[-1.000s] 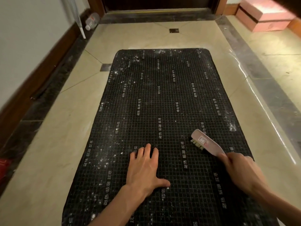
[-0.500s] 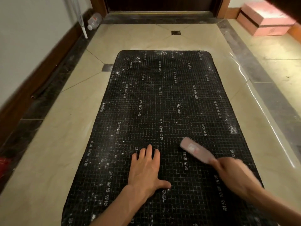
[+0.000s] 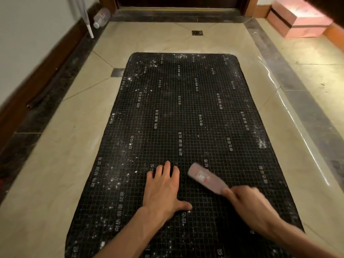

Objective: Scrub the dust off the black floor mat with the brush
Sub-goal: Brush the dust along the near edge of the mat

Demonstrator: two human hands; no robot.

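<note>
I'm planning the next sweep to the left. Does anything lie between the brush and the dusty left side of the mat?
Yes: the left hand lies flat on the black gridded floor mat, directly left of the pale pink plastic brush gripped by the right hand.

Left hand [image 3: 163, 190] flat, fingers [image 3: 166, 167] spread, right hand [image 3: 249, 203] gripping

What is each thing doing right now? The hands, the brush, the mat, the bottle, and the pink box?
Left hand: flat, pressing the mat.
Right hand: gripping the brush handle.
Brush: on the mat, blurred.
Black floor mat: flat, dusty.
Bottle: lying by the wall.
Pink box: closed.
</note>
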